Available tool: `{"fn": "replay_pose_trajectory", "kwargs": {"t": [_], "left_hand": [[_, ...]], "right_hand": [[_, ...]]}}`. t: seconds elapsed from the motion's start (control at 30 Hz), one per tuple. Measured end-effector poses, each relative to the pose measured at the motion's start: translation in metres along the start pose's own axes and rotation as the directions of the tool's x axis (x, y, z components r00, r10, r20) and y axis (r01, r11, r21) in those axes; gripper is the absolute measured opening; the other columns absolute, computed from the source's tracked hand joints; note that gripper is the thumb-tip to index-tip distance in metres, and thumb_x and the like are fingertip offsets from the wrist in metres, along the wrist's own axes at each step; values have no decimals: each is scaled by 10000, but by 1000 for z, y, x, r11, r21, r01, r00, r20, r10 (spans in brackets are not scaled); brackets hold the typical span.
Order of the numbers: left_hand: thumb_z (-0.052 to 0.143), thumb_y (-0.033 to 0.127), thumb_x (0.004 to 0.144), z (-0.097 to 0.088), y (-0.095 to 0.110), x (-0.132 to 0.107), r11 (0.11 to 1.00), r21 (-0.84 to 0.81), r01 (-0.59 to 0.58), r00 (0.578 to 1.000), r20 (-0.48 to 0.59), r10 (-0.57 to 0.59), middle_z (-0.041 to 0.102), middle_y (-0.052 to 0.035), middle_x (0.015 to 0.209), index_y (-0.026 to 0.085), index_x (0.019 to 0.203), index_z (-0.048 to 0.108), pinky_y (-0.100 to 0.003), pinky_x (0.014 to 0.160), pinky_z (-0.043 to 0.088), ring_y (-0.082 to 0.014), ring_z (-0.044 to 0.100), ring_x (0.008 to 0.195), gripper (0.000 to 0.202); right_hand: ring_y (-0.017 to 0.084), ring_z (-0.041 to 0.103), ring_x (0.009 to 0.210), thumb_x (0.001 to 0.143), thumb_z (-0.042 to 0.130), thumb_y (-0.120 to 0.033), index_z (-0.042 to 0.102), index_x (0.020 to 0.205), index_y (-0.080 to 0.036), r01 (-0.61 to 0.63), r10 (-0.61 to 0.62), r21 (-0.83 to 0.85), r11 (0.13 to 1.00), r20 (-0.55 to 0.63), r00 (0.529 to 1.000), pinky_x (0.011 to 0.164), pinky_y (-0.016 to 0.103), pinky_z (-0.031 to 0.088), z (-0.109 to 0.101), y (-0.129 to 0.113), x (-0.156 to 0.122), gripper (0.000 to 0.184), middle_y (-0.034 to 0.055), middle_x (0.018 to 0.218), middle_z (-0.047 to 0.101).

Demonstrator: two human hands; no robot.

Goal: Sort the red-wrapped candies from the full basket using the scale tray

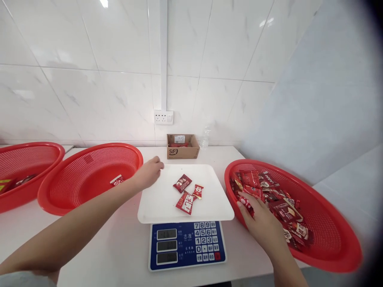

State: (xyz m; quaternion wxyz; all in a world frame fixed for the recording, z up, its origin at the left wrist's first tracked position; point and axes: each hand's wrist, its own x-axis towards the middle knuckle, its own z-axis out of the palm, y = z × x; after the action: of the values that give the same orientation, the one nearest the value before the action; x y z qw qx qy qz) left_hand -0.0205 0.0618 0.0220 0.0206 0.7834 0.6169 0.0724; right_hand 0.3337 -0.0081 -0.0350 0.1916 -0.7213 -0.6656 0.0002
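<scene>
My left hand [150,172] is by the far left corner of the scale's white tray [155,207], its fingers curled in; whatever they hold, if anything, is hidden. On the tray lie a dark red snack packet [182,183], a small red packet [198,191] and a red-and-white packet [185,202]. My right hand [261,219] reaches over the near left rim of the right red basket [332,231]. Its thumb and fingers close around a red wrapped snack [245,202] there. Several red and maroon snack packets [284,211] are heaped in that basket.
The scale's blue keypad panel [188,245] faces me. Behind the tray are a small cardboard box [183,153] with red contents and a clear plastic bottle [205,137]. Leftward, one red basket [60,199] holds a single packet [117,180]; another basket [56,153] stands beyond.
</scene>
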Motion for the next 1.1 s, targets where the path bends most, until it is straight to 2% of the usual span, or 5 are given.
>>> {"fn": "replay_pose_trajectory", "kwargs": {"t": [0.23, 0.43, 0.6, 0.73, 1.1], "left_hand": [[326, 229, 865, -32, -54, -28, 963, 84, 257, 965, -79, -251, 550, -172, 1117, 140, 1019, 606, -388, 686, 480, -308, 544, 997, 332], [345, 408, 912, -4, 6, -12, 1000, -6, -27, 1000, 14, 27, 583, -79, 1206, 199, 1156, 552, -347, 929, 413, -226, 507, 1126, 382], [449, 463, 856, 21, 60, 12, 979, -65, -193, 977, 80, 198, 616, -108, 1135, 201, 1227, 499, -382, 859, 444, -269, 545, 1075, 457], [495, 317, 829, 27, 67, 21, 966, -120, -229, 966, 91, 240, 624, -77, 1051, 208, 1122, 561, -308, 757, 479, -222, 607, 949, 319], [229, 272, 916, -22, -46, -24, 978, -21, 210, 972, -99, -211, 567, -128, 1129, 182, 1200, 510, -358, 696, 492, -252, 626, 876, 410]], "right_hand": [[249, 627, 983, 903, 304, -461, 578, 1180, -270, 18, -18, -12, 1000, -10, 1000, 657, 344, 534, 0, -1, 0, 433, 58, 1210, 612], [252, 640, 944, 900, 317, -462, 588, 1173, -267, 19, -19, -6, 1000, -24, 1000, 615, 346, 534, 0, -2, 1, 431, 60, 1201, 619], [245, 639, 943, 893, 330, -453, 608, 1147, -264, 32, -32, 4, 999, -41, 999, 627, 339, 536, -2, -4, 0, 422, 65, 1189, 627], [247, 631, 964, 897, 316, -439, 590, 1173, -243, 37, -37, 12, 999, -18, 999, 665, 349, 534, -4, -4, -1, 435, 75, 1193, 623], [248, 627, 954, 911, 296, -451, 579, 1176, -267, 46, -46, -22, 999, -32, 998, 637, 347, 531, -1, -2, -1, 429, 55, 1196, 617]]}}
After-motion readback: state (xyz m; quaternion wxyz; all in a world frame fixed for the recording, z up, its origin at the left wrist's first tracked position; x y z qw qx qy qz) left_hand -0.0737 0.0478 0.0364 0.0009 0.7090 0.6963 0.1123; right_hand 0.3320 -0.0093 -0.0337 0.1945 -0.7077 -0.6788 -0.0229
